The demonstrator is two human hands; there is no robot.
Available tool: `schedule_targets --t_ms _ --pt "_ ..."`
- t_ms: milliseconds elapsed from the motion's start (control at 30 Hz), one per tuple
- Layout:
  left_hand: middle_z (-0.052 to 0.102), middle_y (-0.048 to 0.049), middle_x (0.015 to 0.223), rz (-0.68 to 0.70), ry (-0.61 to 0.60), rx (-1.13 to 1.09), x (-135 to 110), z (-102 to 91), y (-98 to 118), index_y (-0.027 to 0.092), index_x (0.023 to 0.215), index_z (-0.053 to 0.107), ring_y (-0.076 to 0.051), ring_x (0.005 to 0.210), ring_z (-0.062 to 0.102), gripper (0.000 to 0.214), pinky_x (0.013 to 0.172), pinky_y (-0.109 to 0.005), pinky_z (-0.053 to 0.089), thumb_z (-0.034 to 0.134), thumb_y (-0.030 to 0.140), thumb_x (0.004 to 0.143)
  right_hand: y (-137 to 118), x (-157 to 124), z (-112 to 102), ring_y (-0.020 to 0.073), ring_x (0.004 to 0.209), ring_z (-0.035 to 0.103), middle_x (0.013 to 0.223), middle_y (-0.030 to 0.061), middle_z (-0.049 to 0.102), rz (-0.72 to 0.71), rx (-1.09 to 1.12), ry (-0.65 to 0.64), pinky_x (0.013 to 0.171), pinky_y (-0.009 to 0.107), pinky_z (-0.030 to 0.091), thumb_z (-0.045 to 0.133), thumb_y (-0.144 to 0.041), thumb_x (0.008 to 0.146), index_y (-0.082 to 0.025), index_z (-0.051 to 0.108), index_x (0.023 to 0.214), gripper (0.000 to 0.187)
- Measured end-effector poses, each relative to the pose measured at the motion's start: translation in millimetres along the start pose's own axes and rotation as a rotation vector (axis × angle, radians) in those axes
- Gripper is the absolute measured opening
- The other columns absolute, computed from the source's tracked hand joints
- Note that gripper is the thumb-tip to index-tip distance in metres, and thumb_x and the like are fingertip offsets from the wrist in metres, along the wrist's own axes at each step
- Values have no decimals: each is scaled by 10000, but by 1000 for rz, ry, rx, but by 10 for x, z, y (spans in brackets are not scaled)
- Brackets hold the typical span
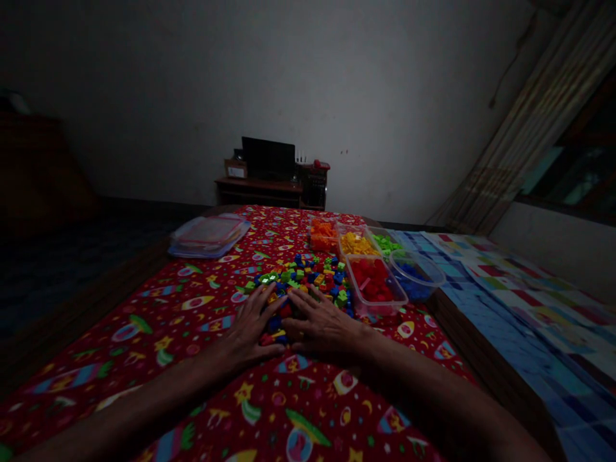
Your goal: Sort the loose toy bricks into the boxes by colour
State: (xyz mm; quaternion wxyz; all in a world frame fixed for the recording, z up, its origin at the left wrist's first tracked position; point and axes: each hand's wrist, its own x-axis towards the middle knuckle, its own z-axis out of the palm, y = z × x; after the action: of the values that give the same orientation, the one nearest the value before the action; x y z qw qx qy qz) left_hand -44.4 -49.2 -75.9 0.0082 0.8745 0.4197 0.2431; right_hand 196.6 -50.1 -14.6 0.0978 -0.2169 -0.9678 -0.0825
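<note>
Resting side by side, fingers loosely spread, the left hand (253, 326) and right hand (321, 322) cover the near part of the mixed block pile (319, 280); whether either pinches a piece, I cannot tell. The pile extends far of the fingertips, without a clear long axis, and the red-block container (381, 308) stands just right, nearer the right hand

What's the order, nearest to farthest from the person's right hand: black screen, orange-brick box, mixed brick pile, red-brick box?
In the head view, from the right hand:
1. mixed brick pile: right at its fingers
2. red-brick box: off to its right
3. orange-brick box: farther forward
4. black screen: well beyond the rest, at the back
</note>
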Motion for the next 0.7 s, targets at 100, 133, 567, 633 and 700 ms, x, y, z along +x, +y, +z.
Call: schedule_targets --t_ms 100,133,567,633,700 --pt "161 -114 1549 -10 49 16 248 14 39 320 1462 215 -380 1392 154 809 1084 -589 214 569 566 777 192 113 79 300 1368 245 1434 183 353 97 15 22 1068 548 225 474 -403 905 -236 552 1243 385" --pt "175 -117 1544 -11 55 15 326 18 38 313 1458 224 -373 1389 168 792 1087 -588 200 556 568 786 255 136 83 297 1361 260 1431 181 355 136 29 37 1065 538 235 471 -392 908 -233 548 1247 382" --pt "576 -107 1276 -299 239 -216 1199 -357 -309 155 1240 547 -265 1201 492 562 1046 -415 352 238 486 906 776 424 -290 186 981 618 1070 83 685 693 231 201 835 246 432 466 -193 880 -187 594 1219 362" --pt "655 -100 1154 -319 141 -220 1206 -465 -478 148 1121 635 -275 1077 576 540 960 -384 436 339 513 854 746 467 -333 178 914 631 988 71 706 701 232 182 774 231 434 463 -189 877 -194 647 1136 318" --pt "694 -79 1073 -278 -15 -236 1178 -547 -583 170 1057 672 -260 991 616 483 886 -345 477 408 500 823 690 493 -353 168 846 633 917 64 709 666 234 143 712 218 422 481 -179 861 -188 681 1048 274"
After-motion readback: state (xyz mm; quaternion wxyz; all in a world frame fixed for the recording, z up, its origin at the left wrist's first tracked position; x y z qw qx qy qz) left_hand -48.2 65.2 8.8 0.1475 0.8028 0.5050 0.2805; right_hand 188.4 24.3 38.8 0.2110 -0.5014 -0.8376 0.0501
